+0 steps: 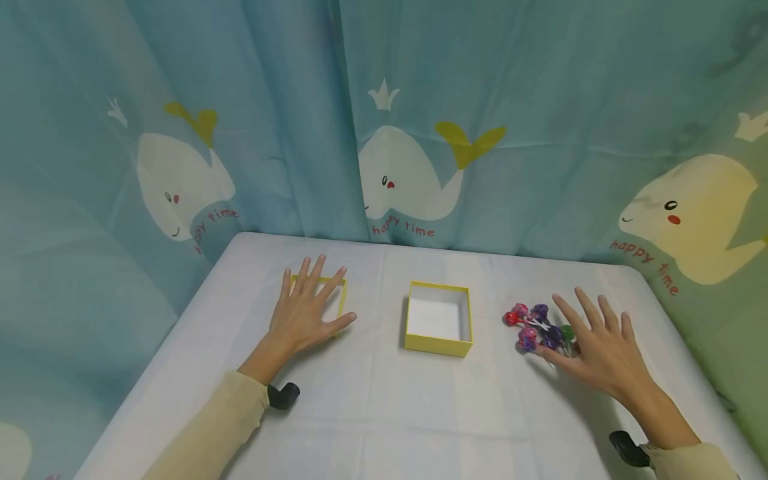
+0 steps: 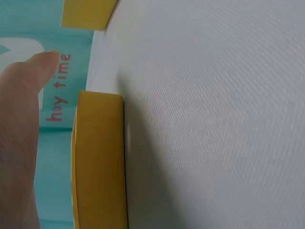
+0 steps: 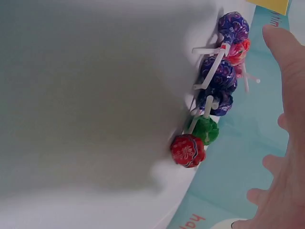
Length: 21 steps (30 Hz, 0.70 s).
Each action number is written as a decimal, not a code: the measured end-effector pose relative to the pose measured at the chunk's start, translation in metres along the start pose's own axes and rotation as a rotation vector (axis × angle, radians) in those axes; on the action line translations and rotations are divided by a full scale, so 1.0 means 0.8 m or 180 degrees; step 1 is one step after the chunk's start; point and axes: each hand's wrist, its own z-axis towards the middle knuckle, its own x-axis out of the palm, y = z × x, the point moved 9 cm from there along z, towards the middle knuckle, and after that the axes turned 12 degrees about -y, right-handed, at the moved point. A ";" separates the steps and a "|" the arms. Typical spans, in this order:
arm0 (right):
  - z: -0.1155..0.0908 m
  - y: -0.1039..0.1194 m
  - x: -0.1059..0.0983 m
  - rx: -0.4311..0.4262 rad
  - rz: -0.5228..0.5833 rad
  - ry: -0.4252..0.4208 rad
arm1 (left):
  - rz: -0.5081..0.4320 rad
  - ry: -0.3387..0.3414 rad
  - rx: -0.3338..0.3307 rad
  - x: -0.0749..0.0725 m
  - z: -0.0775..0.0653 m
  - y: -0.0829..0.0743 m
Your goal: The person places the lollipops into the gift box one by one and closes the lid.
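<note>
My left hand (image 1: 305, 312) hovers with spread fingers over a shallow yellow box lid (image 1: 343, 298), which it partly covers in the head view. The lid's yellow side (image 2: 100, 162) shows close up in the left wrist view. In the middle of the table stands an open yellow box (image 1: 439, 345) with a white inside. To its right lies a pile of wrapped lollipops (image 1: 540, 327), in purple, red, pink and green, with white sticks. My right hand (image 1: 606, 353), fingers spread, is held above the pile's right side and hides part of it. Neither hand holds anything.
A white cloth covers the table (image 1: 420, 413). Behind it and at both sides hangs a blue-green curtain (image 1: 288, 120) printed with white whales. Dark straps with small black devices (image 1: 283, 396) sit at both wrists.
</note>
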 end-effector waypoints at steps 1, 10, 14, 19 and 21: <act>0.001 -0.001 -0.001 -0.0007 -0.0001 -0.0008 | -0.0001 -0.0003 0.0009 0.000 0.001 -0.001; 0.001 -0.014 -0.002 -0.0092 0.0190 -0.0089 | -0.0161 -0.0017 0.0171 0.009 0.007 -0.024; -0.001 -0.019 -0.005 -0.0305 0.0338 -0.0180 | -0.0287 0.0051 0.0224 0.014 0.009 -0.041; -0.007 -0.030 -0.010 -0.0409 0.0379 -0.0230 | -0.0696 0.0119 0.0367 0.021 0.013 -0.071; -0.010 -0.036 -0.011 -0.0337 0.0384 -0.0197 | -0.0928 0.0192 0.0435 0.024 0.014 -0.084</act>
